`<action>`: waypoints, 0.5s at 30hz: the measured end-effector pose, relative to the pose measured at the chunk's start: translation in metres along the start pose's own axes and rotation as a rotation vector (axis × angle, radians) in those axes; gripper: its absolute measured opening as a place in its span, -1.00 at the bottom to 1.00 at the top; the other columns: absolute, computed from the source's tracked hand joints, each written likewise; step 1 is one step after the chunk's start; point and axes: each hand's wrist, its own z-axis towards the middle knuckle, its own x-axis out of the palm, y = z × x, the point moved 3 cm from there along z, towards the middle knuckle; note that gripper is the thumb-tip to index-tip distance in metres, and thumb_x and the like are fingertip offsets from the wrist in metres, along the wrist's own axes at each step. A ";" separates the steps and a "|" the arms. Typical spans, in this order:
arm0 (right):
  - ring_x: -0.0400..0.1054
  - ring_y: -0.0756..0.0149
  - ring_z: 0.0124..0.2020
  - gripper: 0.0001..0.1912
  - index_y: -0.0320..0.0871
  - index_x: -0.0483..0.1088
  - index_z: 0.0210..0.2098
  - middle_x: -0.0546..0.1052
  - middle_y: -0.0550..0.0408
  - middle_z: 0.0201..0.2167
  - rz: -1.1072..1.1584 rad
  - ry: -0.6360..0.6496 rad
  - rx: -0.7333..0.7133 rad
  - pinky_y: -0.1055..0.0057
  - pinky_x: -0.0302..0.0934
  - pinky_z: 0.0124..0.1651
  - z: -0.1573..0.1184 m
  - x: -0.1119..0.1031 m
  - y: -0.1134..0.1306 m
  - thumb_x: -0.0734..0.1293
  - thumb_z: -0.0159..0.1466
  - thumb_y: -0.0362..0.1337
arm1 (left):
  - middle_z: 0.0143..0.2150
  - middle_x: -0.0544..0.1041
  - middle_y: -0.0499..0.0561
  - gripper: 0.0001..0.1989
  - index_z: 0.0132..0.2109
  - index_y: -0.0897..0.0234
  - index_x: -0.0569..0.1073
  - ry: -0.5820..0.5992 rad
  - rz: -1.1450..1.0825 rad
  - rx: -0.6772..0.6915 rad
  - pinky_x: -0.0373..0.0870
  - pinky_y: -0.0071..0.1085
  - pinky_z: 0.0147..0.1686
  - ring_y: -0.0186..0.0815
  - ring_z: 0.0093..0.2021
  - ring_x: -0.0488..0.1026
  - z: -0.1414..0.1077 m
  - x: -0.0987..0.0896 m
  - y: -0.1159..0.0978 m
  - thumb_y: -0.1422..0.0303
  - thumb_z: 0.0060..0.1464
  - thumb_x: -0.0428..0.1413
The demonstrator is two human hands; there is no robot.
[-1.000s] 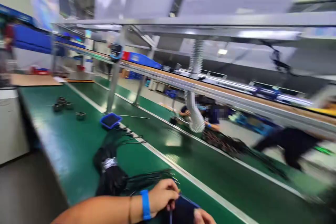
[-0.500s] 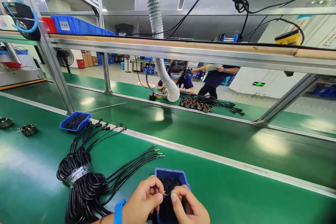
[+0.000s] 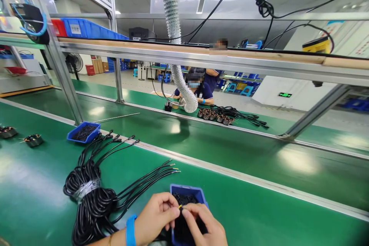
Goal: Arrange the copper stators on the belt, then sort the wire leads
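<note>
The yellow wire [image 3: 180, 206], likely bendy, is pinched near its tip by the left hand [image 3: 157, 215]; a black bit [image 3: 181, 209], by the right hand [image 3: 206, 225].

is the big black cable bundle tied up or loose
Tied: a shiny wrap cinches the black cable bundle around its middle; only the ends fan out.

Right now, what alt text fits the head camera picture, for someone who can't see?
The left hand, with a blue wristband, and right hand pinch a tiny yellow-and-black piece over a blue bin on a green bench. Bundled black cables lie to the left; a person is farther back.
</note>
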 end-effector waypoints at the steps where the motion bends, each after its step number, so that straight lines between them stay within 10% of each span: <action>1: 0.47 0.27 -0.46 -0.71 -0.04 0.60 -0.39 0.60 0.10 -0.50 0.034 0.002 0.046 0.46 0.37 -0.31 0.000 -0.002 -0.002 0.43 0.21 0.04 | -0.59 0.32 -0.16 -0.53 -0.36 0.28 0.37 -0.011 -0.003 -0.010 0.14 -0.52 -0.56 -0.47 -0.59 0.22 0.001 -0.001 0.000 -0.02 -0.10 0.32; 15: 0.54 0.22 -0.52 -0.58 -0.14 0.65 -0.30 0.69 -0.04 -0.39 0.282 -0.308 0.264 0.40 0.51 -0.39 -0.016 0.011 0.000 0.52 0.08 0.09 | -0.63 0.37 -0.10 -0.65 -0.45 0.30 0.41 0.009 -0.085 -0.076 0.13 -0.52 -0.61 -0.43 -0.63 0.30 -0.002 0.003 -0.003 0.12 -0.18 0.29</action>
